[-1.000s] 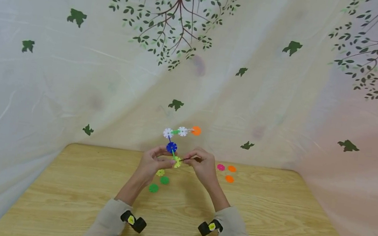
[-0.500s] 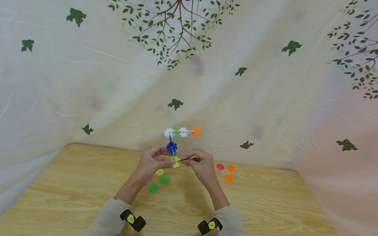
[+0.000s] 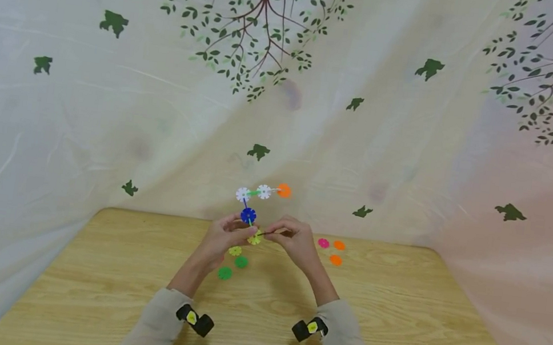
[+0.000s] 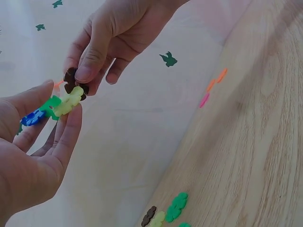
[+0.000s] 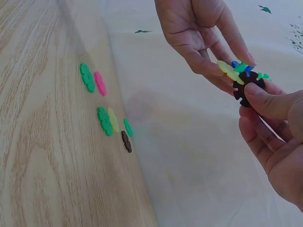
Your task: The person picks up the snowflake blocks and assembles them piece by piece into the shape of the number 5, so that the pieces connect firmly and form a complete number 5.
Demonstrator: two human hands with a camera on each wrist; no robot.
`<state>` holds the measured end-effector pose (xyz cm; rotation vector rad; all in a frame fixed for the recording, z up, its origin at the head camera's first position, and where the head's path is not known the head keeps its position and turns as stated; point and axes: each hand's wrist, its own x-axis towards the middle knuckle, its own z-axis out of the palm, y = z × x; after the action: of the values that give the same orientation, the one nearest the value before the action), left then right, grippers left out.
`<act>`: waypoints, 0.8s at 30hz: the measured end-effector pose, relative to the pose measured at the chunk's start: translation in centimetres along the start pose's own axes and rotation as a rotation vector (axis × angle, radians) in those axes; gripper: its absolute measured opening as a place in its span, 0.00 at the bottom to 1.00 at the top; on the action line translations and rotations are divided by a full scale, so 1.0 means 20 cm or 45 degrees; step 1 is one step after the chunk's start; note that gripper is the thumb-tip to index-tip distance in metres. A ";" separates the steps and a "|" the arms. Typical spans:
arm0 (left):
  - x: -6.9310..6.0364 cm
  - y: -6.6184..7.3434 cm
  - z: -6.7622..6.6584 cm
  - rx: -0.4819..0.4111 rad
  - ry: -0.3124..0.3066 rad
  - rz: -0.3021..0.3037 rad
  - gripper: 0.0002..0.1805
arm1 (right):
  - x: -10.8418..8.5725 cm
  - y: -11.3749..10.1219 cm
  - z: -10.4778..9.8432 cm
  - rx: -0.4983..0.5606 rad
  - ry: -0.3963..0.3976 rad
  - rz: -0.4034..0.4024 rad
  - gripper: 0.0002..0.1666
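Observation:
My left hand (image 3: 218, 241) holds up a chain of notched plastic snowflake discs above the table. An orange disc (image 3: 283, 190) is at its far end, followed by white discs (image 3: 264, 191) joined by a green one, then a blue disc (image 3: 248, 215). In the left wrist view, thumb and fingers pinch the chain around a green disc (image 4: 51, 108), close to the yellow disc (image 4: 69, 101) at the near end. My right hand (image 3: 296, 245) pinches a brown snowflake disc (image 5: 244, 90) against the yellow disc's edge. Whether their notches interlock, I cannot tell.
Left of centre on the wooden table (image 3: 392, 325) lie loose discs: green (image 3: 225, 273), yellow (image 3: 235, 251) and brown (image 4: 148, 215), among others. To the right are a pink disc (image 3: 323, 243) and two orange ones (image 3: 336, 260). A printed cloth (image 3: 183, 126) hangs behind.
The chain's upper end has swung slightly left. My left thumb has shifted up from beside the yellow disc toward the green joint. The right hand still holds the brown disc at the yellow one.

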<state>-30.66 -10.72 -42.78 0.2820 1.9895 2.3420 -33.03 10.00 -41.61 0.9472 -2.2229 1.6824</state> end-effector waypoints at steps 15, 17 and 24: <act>0.01 0.03 -0.12 0.075 0.036 -0.063 0.18 | 0.03 0.04 -0.02 -0.048 -0.201 0.359 0.12; 0.01 0.03 -0.13 0.081 0.037 -0.058 0.19 | 0.03 0.06 -0.01 -0.075 -0.299 0.415 0.12; 0.01 0.05 -0.15 0.060 0.053 -0.047 0.16 | 0.04 0.14 0.06 -0.203 -0.630 0.490 0.15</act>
<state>-31.23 -13.78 -42.24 0.1982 2.0527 2.3001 -35.01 9.09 -43.77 1.0335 -2.9776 1.4906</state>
